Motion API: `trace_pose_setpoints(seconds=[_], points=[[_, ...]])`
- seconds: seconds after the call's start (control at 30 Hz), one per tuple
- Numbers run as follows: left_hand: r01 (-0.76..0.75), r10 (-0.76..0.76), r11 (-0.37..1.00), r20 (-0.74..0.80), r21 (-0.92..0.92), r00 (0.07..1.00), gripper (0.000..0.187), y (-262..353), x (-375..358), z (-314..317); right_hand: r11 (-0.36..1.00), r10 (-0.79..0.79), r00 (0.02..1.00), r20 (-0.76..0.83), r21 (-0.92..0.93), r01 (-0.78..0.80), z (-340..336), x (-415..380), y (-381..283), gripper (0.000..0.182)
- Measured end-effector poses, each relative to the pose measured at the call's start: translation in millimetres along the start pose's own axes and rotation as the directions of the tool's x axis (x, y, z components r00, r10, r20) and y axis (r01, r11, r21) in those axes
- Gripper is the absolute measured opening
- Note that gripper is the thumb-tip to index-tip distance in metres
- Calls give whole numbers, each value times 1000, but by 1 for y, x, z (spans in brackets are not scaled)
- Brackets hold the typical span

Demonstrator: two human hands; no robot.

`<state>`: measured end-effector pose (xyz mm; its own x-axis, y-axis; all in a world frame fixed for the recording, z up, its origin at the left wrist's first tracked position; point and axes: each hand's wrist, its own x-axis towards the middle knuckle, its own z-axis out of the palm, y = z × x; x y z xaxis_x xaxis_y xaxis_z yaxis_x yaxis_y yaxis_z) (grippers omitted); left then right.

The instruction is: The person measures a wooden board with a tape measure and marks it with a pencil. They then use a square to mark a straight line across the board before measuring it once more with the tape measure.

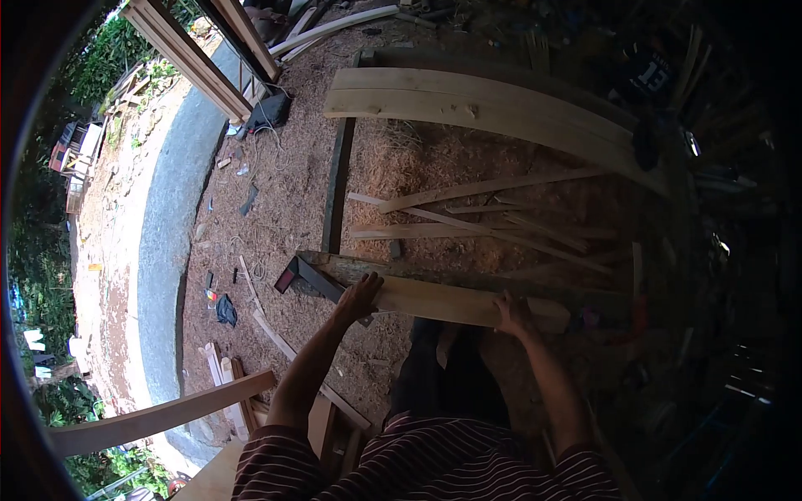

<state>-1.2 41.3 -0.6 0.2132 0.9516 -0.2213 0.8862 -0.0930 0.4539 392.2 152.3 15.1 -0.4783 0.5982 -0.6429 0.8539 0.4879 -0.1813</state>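
Observation:
A pale wooden board (439, 301) lies crosswise in front of my body, along a rough, darker timber beam (342, 265). My left hand (362, 296) is closed on the board's left end, fingers over its edge. Farther along, my right hand (513, 316) grips the near edge, its fingers partly in shadow. A dark angled piece with a reddish part (311, 275) rests on the beam's left end, reaching down toward my left hand; I cannot make out its kind.
Wide planks (468, 104) span the far side of the frame above loose wood strips (493, 225). A dark crossbar (337, 188) joins the left side. Shavings cover the ground. A long timber (167, 413) juts in at lower left, near stacked offcuts (230, 392).

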Motion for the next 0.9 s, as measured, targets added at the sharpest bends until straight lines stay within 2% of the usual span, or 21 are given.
trace_pose_setpoints(seconds=[0.07, 0.13, 0.2, 0.23, 0.3, 0.37, 0.4, 0.5, 0.57, 0.6, 0.67, 0.73, 0.8, 0.83, 0.9], points=[[15, -14, 1000, 31, -27, 999, 68, -7, 2, 4, 1000, -7, 997, -80, 27, 9, -2, -2, 1, 76], [32, -28, 998, 62, -53, 998, 69, -13, 6, 7, 999, -7, 998, -60, 53, 10, -11, -4, -1, 77], [47, -39, 994, 71, -102, 997, 85, -14, 13, 8, 997, 5, 999, -38, 78, -2, -6, 0, 5, 78], [49, -41, 994, 77, -101, 996, 85, -16, 19, 8, 989, -26, 998, -60, 144, 34, 0, 4, 10, 81], [159, -126, 981, 259, -110, 958, 96, -16, 30, 6, 975, -48, 996, -75, 214, 63, 18, 12, 23, 83], [173, -123, 976, 323, -129, 938, 97, -16, 37, 4, 920, -145, 980, -137, 346, 185, 27, 16, 31, 88], [189, -122, 971, 376, -145, 919, 98, -16, 40, 2, 919, -142, 981, -131, 351, 179, 29, 15, 31, 88], [153, -106, 985, 422, -80, 900, 91, -11, 44, -3, 948, -124, 984, -128, 279, 155, 17, 9, 25, 95], [135, -100, 989, 401, -60, 910, 92, -8, 41, -1, 971, -62, 996, 57, 235, 47, 6, 9, 17, 102], [113, -91, 993, 374, -38, 923, 92, -8, 39, 0, 970, -65, 996, 64, 239, 49, 12, 13, 19, 102], [126, -84, 989, 402, -78, 912, 91, -10, 40, -3, 989, -71, 996, 44, 132, 64, 21, 17, 22, 109], [138, -75, 983, 424, -121, 903, 91, -11, 44, -6, 984, -80, 995, 56, 163, 70, 22, 22, 29, 108], [234, -148, 967, 529, -98, 836, 90, -13, 49, -7, 979, -91, 994, 60, 188, 79, 27, 26, 37, 108], [235, -149, 967, 528, -100, 836, 90, -12, 51, -7, 983, -109, 994, 23, 154, 104, 31, 27, 38, 109], [106, -110, 994, 519, 36, 848, 98, -6, 55, -7, 985, -128, 992, -11, 116, 129, 33, 23, 36, 110]])
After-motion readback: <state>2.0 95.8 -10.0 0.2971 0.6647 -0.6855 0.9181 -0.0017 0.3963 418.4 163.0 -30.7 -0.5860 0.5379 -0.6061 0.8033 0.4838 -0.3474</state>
